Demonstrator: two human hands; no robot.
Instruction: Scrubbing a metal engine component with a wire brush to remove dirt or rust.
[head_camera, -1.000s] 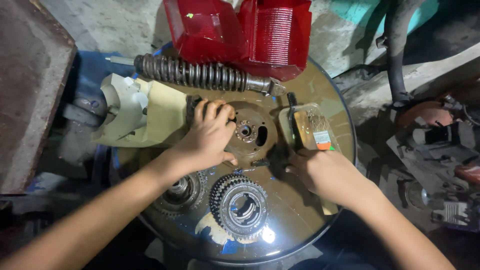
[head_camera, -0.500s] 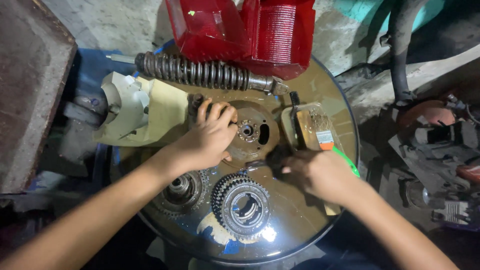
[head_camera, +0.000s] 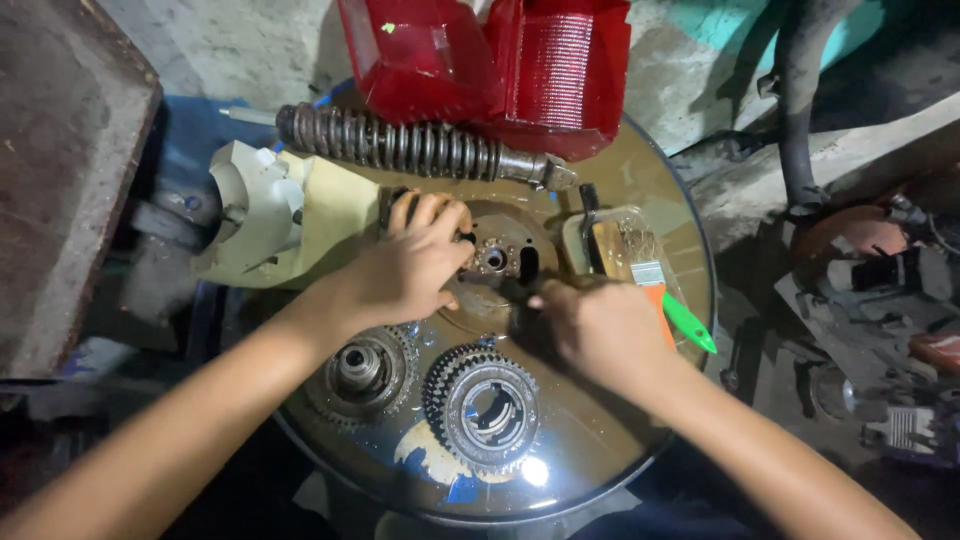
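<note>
The left hand (head_camera: 410, 270) is pressing down on a round metal plate (head_camera: 500, 255), fingers curled over its 9 o'clock edge and partly closed around the rim. The plate is lying flat near the centre of a circular drum-top worktop (head_camera: 600, 450). The right hand (head_camera: 595, 330) is closing on a dark small part (head_camera: 520, 295) at the plate's 5 o'clock edge; how firmly the fingers are gripping cannot be told. Two toothed gears (head_camera: 485, 405) are sitting at 6 o'clock, a coil spring (head_camera: 400, 145) at 12 o'clock, and a brush with a green handle (head_camera: 670, 300) at 3 o'clock. The plate is appearing rigid, heavy and oily, so it is best gripped at opposite rim edges rather than by the slick face.
</note>
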